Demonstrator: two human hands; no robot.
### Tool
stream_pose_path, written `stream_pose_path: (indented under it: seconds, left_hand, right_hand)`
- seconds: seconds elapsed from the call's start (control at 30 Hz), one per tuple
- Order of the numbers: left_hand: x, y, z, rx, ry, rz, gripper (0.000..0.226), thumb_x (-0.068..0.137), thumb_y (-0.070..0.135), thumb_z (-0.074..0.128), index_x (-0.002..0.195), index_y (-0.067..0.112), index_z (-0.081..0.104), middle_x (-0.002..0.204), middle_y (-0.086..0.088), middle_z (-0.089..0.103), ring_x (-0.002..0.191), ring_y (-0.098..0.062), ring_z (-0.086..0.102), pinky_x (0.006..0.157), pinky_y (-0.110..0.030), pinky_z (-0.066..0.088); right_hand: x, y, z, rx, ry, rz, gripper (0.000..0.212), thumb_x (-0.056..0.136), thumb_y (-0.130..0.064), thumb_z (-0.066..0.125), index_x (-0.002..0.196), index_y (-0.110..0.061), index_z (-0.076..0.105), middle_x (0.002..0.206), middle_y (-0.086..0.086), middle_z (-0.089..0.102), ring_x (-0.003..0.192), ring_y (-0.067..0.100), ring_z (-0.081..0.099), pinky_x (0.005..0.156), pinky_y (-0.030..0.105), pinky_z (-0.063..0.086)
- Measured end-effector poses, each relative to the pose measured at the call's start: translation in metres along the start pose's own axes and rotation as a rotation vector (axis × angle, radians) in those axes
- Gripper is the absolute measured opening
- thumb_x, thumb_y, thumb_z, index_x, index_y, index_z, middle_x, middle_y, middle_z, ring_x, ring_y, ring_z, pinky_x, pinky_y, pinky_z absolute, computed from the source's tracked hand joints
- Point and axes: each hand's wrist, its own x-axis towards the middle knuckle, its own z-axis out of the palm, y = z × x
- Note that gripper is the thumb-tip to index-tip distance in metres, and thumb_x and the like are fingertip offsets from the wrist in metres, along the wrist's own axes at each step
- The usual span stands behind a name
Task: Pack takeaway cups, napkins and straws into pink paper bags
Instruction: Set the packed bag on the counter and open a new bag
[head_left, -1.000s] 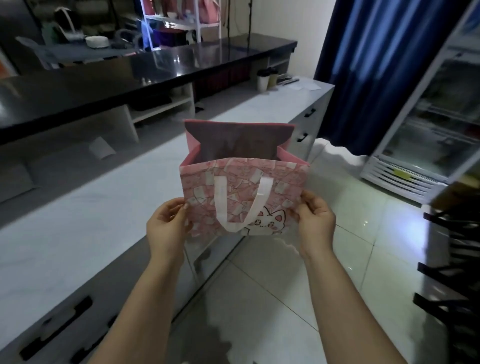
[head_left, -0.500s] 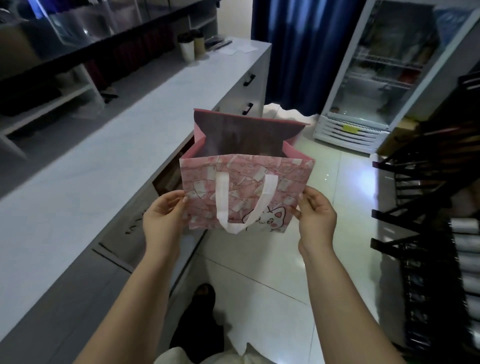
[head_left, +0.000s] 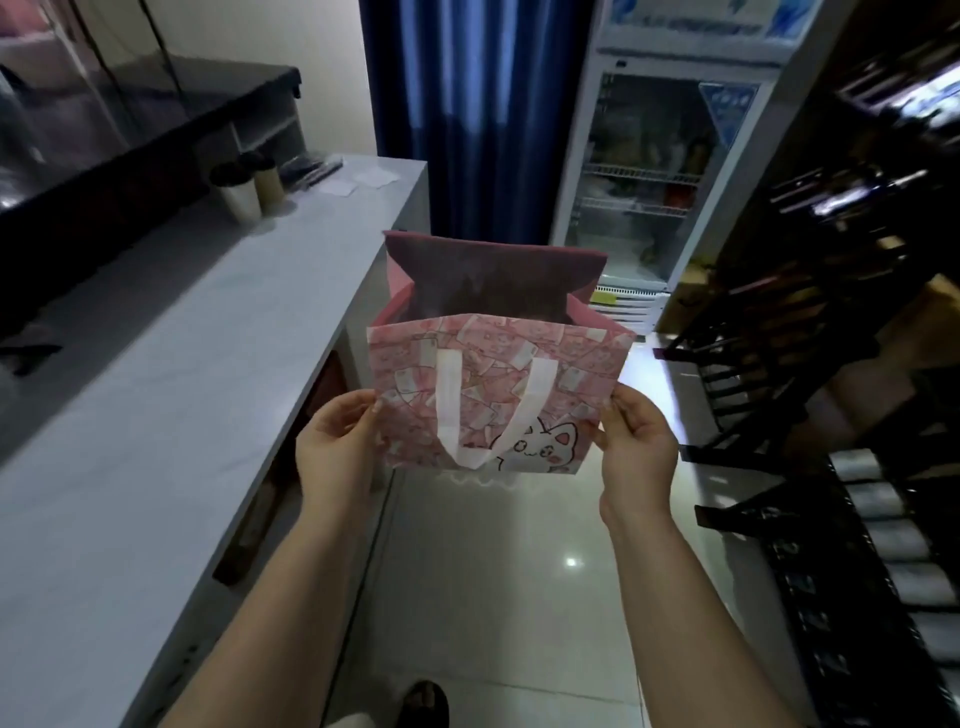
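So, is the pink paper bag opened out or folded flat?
Opened out: the pink patterned paper bag shows a dark interior between its panels.

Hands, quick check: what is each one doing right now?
Left hand: pinches the left edge of the pink paper bag.
Right hand: pinches the bag's right edge.

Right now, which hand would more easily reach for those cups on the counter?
Probably the left hand: the counter and its cups lie on that side. The right hand pinches the other edge of the pink bag and could hold it alone.
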Motion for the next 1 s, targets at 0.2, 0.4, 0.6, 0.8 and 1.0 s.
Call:
stream_pose_path:
  seconds: [0.2, 0.4, 0.6, 0.8, 1.0]
  left_hand:
    - [0.107, 0.010, 0.015, -0.004, -0.057, 0.067, 0.006, 0.087, 0.017, 0.072, 0.093, 0.018, 0.073, 0.092, -0.004, 0.074, 0.089, -0.027, 0.071, 0.074, -0.037, 0.060]
    - [0.177, -0.001, 0.019, 0.009, -0.038, 0.020, 0.009, 0.088, 0.014, 0.070, 0.088, 0.022, 0.074, 0.089, -0.002, 0.074, 0.087, -0.025, 0.072, 0.071, -0.033, 0.059]
    - [0.235, -0.003, 0.023, -0.002, 0.060, -0.020, 0.008, 0.089, 0.012, 0.069, 0.090, 0.018, 0.073, 0.090, -0.002, 0.074, 0.087, -0.023, 0.072, 0.074, -0.034, 0.061]
    - [0.298, 0.004, 0.032, -0.025, 0.208, 0.065, 0.018, 0.090, 0.012, 0.068, 0.083, 0.026, 0.075, 0.088, -0.001, 0.074, 0.083, -0.018, 0.072, 0.071, -0.031, 0.059]
    - [0.367, 0.024, 0.055, -0.093, 0.477, 0.099, 0.015, 0.090, 0.009, 0.067, 0.085, 0.022, 0.073, 0.088, -0.001, 0.073, 0.084, -0.018, 0.071, 0.075, -0.040, 0.060]
  right_hand:
    - [0.051, 0.017, 0.080, 0.030, 0.039, -0.021, 0.020, 0.094, -0.003, 0.058, 0.095, -0.018, 0.070, 0.082, -0.012, 0.074, 0.075, 0.003, 0.069, 0.066, 0.017, 0.054]
    - [0.092, 0.038, 0.135, 0.021, 0.053, 0.005, 0.025, 0.092, 0.000, 0.060, 0.090, -0.023, 0.069, 0.082, -0.013, 0.074, 0.073, 0.004, 0.067, 0.070, 0.020, 0.056]
    - [0.146, 0.058, 0.188, -0.010, -0.004, 0.054, 0.034, 0.092, -0.001, 0.061, 0.080, -0.031, 0.074, 0.085, -0.014, 0.074, 0.079, 0.005, 0.070, 0.071, 0.021, 0.057]
    - [0.220, 0.078, 0.267, 0.011, -0.171, 0.071, 0.024, 0.092, 0.000, 0.059, 0.093, -0.021, 0.070, 0.085, -0.013, 0.075, 0.079, 0.004, 0.070, 0.076, 0.025, 0.058]
    - [0.293, 0.076, 0.361, 0.087, -0.400, 0.109, 0.022, 0.093, 0.004, 0.056, 0.096, -0.015, 0.067, 0.080, -0.012, 0.075, 0.072, 0.002, 0.068, 0.067, 0.017, 0.055]
